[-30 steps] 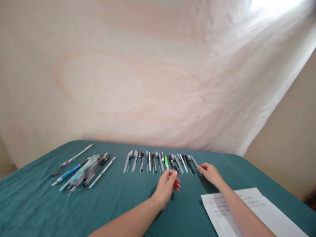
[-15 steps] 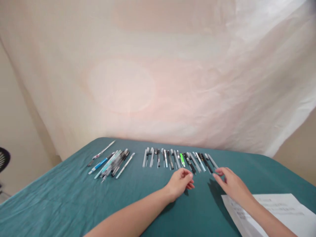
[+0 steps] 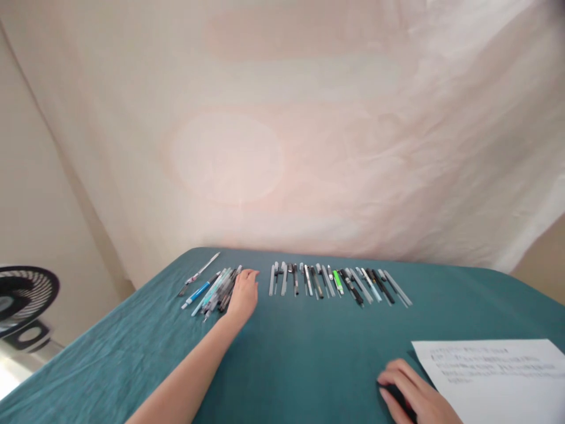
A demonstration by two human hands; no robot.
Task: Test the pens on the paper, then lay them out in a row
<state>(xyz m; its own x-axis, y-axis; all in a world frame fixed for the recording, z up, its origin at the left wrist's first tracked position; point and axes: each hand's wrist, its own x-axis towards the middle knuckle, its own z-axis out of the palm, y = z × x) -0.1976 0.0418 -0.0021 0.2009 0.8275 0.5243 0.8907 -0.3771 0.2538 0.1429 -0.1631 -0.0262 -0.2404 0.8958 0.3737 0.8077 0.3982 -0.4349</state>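
Note:
My left hand (image 3: 245,292) is at the right side of a bunch of pens (image 3: 216,288), palm down, fingers stretched forward. It covers part of the rightmost pens, and its thumb is hidden. In the bunch, a blue pen (image 3: 200,290) lies left of several light blue, grey and black ones. My right hand (image 3: 415,391) rests low at the near right, beside the sheet of paper. Its fingers curl around a dark shape (image 3: 398,399) that I cannot make out.
A spread row of pens includes a bright green one (image 3: 338,281) and a black one (image 3: 353,288). One thin pen (image 3: 200,272) lies apart at far left. Written paper (image 3: 503,377) lies at right on the green cloth (image 3: 309,353). A fan (image 3: 26,300) stands beyond the left edge.
My left hand has moved left from in front of the row to the bunch of pens. My right hand has drawn back from the row's right end toward me. The view has shifted left.

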